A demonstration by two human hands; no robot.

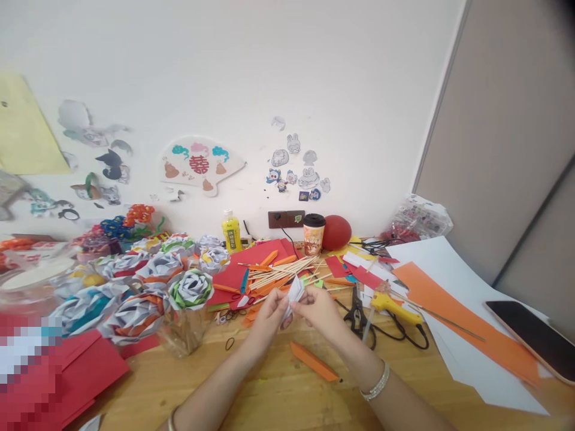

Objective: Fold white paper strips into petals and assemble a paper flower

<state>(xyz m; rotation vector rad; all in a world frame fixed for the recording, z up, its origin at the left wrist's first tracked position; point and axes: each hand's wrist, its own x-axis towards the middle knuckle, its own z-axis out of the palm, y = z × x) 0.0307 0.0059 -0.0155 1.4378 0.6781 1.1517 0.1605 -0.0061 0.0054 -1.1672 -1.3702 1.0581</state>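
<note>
Both hands meet over the middle of the wooden table [278,389]. My left hand [268,316] and my right hand [320,310] pinch a small folded piece of white paper [294,294] between their fingers, holding it a little above the tabletop. A beaded bracelet sits on my right wrist. An orange folded paper strip [314,361] lies on the wood just below the hands. A pile of thin wooden sticks [278,270] and red paper sheets [251,263] lies just behind them.
Several paper roses [191,288] stand in a glass at left. Black scissors [357,314] and a yellow glue gun [395,306] lie to the right, beside orange paper [453,314] on white sheets and a phone [536,338]. A yellow bottle [231,231], cup [313,233] and red ball [336,232] stand by the wall.
</note>
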